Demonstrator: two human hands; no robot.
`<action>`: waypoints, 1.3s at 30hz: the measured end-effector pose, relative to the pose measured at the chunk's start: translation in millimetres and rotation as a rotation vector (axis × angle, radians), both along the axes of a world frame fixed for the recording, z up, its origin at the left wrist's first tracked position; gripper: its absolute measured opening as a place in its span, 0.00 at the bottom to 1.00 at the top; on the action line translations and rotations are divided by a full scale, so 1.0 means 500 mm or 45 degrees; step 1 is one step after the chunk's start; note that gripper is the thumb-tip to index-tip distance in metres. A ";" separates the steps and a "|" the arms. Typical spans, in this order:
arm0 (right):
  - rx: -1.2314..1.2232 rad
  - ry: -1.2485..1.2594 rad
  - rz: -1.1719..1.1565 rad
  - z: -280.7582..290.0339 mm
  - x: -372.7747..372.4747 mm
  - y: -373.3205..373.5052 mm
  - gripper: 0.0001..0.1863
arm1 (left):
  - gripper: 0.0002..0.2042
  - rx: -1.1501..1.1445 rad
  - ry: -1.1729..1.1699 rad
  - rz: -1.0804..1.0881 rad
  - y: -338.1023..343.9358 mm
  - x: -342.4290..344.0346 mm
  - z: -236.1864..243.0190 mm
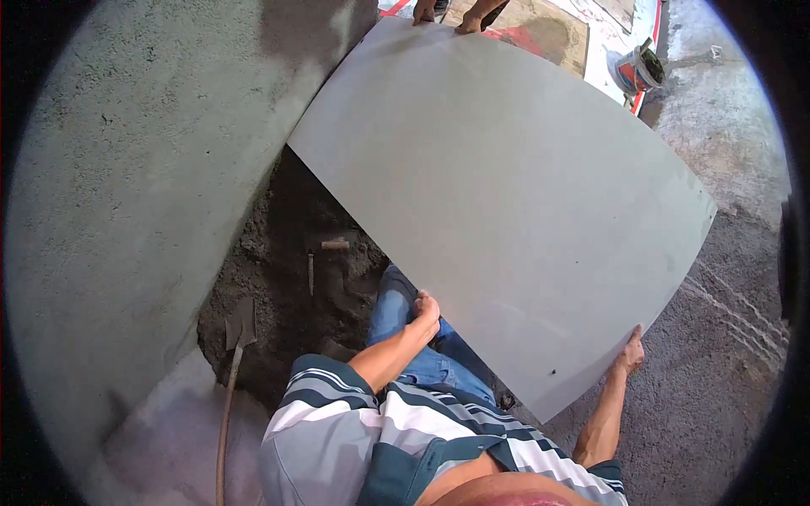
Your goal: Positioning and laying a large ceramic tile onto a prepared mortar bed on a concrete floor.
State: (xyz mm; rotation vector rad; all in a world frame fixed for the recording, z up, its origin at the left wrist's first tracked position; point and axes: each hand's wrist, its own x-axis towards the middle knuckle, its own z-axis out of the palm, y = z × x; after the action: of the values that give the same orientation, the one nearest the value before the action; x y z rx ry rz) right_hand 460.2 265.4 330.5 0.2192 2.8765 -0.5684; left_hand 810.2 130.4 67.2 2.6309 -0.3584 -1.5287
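A large, flat grey tile slab (515,185) stretches out in front of me, held level over dark, loose ground. My left hand (427,310) grips its near-left edge, fingers curled at the rim. Further right, my right hand (629,351) is closed on the slab's right edge near the closest corner. Most of the fingers of both hands are hidden beneath the slab. At the far end, a co-worker's two hands (469,22) hold the opposite edge.
A rough grey wall (152,143) rises at the left, touching the slab's far-left corner. Below it lie dark mortar (287,228), a rubber-type mallet (335,244) and a long-handled shovel (240,327). At the far right stands a bucket (636,71) beside packaging sheets (548,38).
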 end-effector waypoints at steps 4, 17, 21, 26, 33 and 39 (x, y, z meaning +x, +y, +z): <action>0.032 0.058 -0.035 0.002 0.005 -0.013 0.34 | 0.24 0.029 0.057 -0.021 -0.019 0.000 -0.003; 0.138 0.033 -0.019 0.033 -0.010 -0.062 0.35 | 0.28 0.050 0.118 -0.046 -0.013 0.018 -0.037; 0.153 0.108 0.040 0.056 0.006 -0.088 0.35 | 0.28 0.076 0.081 -0.028 -0.023 0.009 -0.033; 0.244 0.112 0.016 0.089 0.024 -0.136 0.36 | 0.29 0.124 0.101 -0.229 -0.029 0.022 -0.044; 0.323 0.069 0.053 0.109 0.008 -0.159 0.37 | 0.28 0.185 0.146 -0.149 -0.066 0.020 0.004; 0.308 0.080 0.098 0.123 0.012 -0.183 0.39 | 0.29 0.279 0.065 -0.371 -0.089 0.009 0.049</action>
State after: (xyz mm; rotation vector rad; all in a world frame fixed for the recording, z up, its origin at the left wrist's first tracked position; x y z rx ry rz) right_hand 466.3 174.0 392.0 0.1279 2.9955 -0.2167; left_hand 814.8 86.0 91.5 2.7965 -0.6290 -1.8125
